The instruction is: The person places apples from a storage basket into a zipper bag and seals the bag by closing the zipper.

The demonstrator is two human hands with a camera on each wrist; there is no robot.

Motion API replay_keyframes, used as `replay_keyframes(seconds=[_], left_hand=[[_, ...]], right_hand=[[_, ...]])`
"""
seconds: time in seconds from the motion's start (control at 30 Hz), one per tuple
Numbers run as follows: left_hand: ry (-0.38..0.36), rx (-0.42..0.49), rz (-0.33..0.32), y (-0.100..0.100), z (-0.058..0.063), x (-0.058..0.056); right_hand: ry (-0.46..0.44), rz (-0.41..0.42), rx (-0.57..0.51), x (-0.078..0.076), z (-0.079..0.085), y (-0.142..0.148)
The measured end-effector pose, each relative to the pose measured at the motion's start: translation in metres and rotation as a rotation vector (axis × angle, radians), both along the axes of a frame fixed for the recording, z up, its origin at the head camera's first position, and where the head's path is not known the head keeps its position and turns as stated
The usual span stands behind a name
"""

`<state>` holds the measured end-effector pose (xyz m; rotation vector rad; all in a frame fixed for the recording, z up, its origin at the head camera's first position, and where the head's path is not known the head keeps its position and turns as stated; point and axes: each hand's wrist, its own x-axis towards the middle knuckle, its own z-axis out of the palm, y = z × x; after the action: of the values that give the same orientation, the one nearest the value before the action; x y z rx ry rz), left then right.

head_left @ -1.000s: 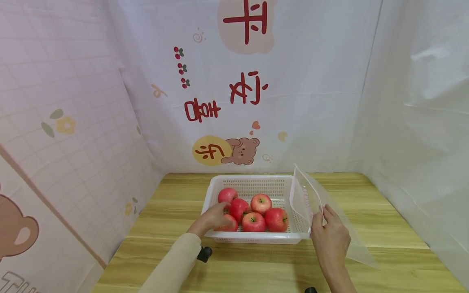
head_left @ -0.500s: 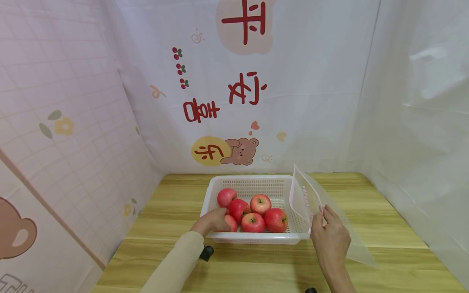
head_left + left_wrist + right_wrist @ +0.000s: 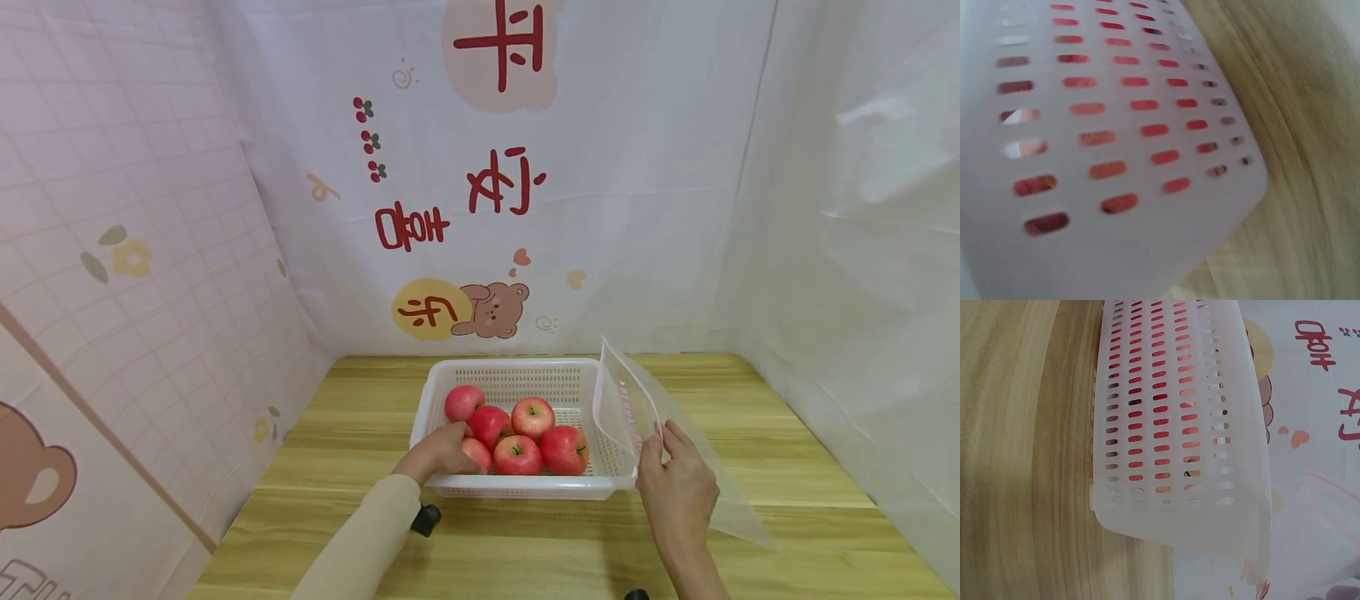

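Well over to the left, a beige sleeve (image 3: 367, 537) led to the left hand (image 3: 438, 452), which lay over the near side of a white slotted basket (image 3: 532, 482), its fingers curled round a red apple (image 3: 478, 456) in the near-left corner. Beside that one, five other apples (image 3: 517, 457) sat inside the basket, which stood on a wood-grained table (image 3: 525, 550). Farther right, a clear bag (image 3: 619, 404) gaped at the basket's right end, though I could not tell whether they touched; the right hand (image 3: 678, 479) pinched its pink edge between thumb and fingers.
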<state>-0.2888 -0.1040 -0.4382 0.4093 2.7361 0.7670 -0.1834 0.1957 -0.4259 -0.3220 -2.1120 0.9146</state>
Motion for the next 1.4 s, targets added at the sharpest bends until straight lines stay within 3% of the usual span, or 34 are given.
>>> replay_keyframes(seconds=[0.47, 0.7, 1.0, 1.4], left_hand=[[0.056, 0.240, 0.119, 0.003, 0.031, 0.000], [0.111, 0.318, 0.144, 0.021, 0.046, 0.006], [0.160, 0.494, 0.216, 0.049, 0.057, 0.011], [0.145, 0.632, 0.198, 0.090, 0.063, 0.018]], right_hand=[[-0.004, -0.004, 0.001, 0.000, -0.002, 0.000], [-0.009, -0.008, -0.005, 0.001, -0.001, -0.001], [-0.023, -0.011, 0.006, 0.001, -0.001, -0.003], [-0.031, -0.024, 0.013, 0.001, -0.002, -0.005]])
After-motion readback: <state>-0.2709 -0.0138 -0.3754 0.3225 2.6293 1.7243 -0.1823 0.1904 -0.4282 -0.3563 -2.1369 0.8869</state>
